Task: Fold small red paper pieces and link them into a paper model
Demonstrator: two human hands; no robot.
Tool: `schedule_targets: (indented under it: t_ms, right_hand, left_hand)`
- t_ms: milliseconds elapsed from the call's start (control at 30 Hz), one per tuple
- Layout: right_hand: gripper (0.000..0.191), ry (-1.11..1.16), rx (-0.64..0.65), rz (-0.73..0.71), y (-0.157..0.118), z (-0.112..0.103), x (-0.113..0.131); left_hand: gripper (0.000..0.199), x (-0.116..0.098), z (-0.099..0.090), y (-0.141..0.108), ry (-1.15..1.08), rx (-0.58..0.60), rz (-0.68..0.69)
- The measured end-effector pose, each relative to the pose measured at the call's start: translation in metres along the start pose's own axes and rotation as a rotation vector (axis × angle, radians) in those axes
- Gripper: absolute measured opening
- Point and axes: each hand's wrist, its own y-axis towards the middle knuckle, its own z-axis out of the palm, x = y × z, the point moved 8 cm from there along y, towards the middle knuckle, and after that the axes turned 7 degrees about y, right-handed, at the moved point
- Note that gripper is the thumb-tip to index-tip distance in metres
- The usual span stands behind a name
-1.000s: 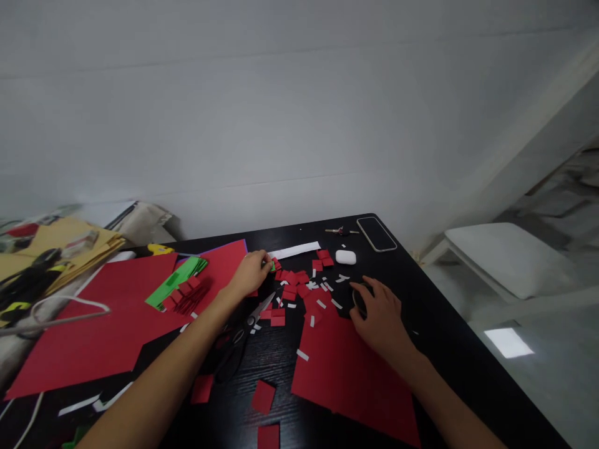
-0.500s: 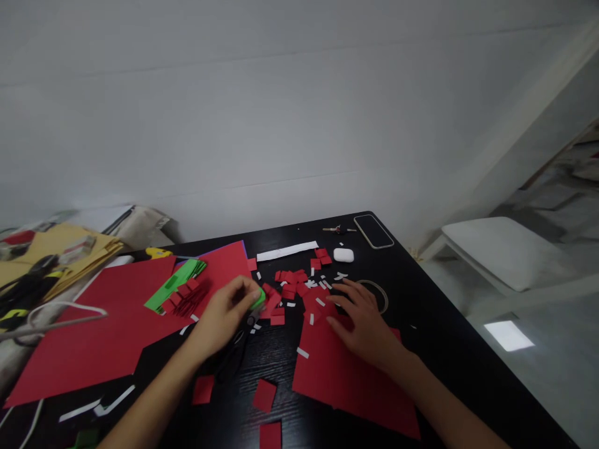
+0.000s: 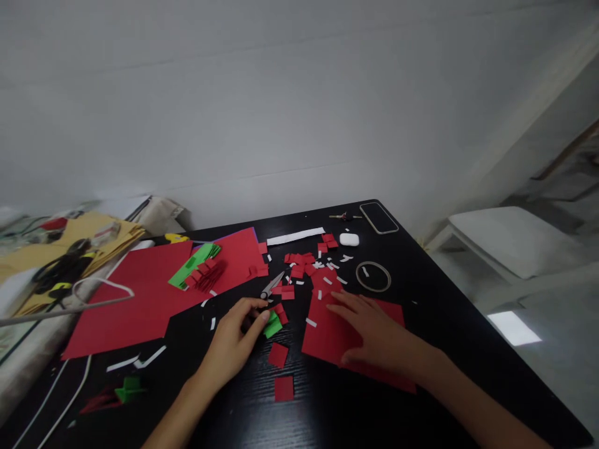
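Note:
My left hand (image 3: 236, 337) pinches a small folded green paper piece (image 3: 272, 324) between thumb and fingers, low over the black table. A red folded piece (image 3: 281, 313) lies right beside it. Just beyond the fingers, scissors (image 3: 272, 285) rest with their blades pointing away; their handles are hidden by the hand. My right hand (image 3: 374, 327) lies with fingers spread on a red paper sheet (image 3: 322, 333). Red folded squares (image 3: 299, 265) and white paper scraps (image 3: 327, 280) are scattered past both hands. Two flat red squares (image 3: 283, 388) lie between my arms.
At left are large red sheets (image 3: 126, 299), a green strip stack (image 3: 194, 265) and a white cable (image 3: 107, 299). A white strip (image 3: 296, 236), earbud case (image 3: 349, 239), keys (image 3: 345, 217), phone (image 3: 379, 217) and tape ring (image 3: 373, 276) lie farther back. A white stool (image 3: 510, 240) stands right.
My left hand has come nearer me with the green piece, uncovering the scissors' blades. My right hand has drawn back over the red sheet, away from the tape ring. The view has shifted.

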Motion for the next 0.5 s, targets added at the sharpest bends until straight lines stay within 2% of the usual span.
schedule_targets:
  t_ms: [100, 200, 300, 367, 433, 500]
  right_hand:
    - [0.074, -0.004, -0.011, 0.004, -0.002, 0.003, -0.004]
    - [0.070, -0.004, -0.019, 0.022, -0.001, 0.002, -0.004]
    - [0.063, -0.005, -0.036, 0.020, 0.000, -0.002, -0.001]
    - [0.052, -0.005, -0.075, -0.003, 0.001, -0.008, 0.004]
    - [0.041, 0.004, -0.126, -0.014, 0.003, -0.015, 0.008]
    - [0.034, 0.024, -0.186, -0.012, 0.005, -0.025, 0.012]
  left_hand:
    - [0.032, 0.004, -0.010, -0.009, -0.078, -0.058, -0.016]
    - [0.043, 0.022, -0.016, -0.026, -0.246, -0.150, -0.105]
    - [0.052, 0.045, -0.005, -0.050, -0.525, -0.182, -0.202]
    - [0.057, 0.062, 0.006, -0.068, -0.695, -0.207, -0.277]
    - [0.063, 0.073, 0.018, -0.083, -0.736, -0.198, -0.308]
    - [0.066, 0.078, 0.023, -0.094, -0.724, -0.218, -0.260]
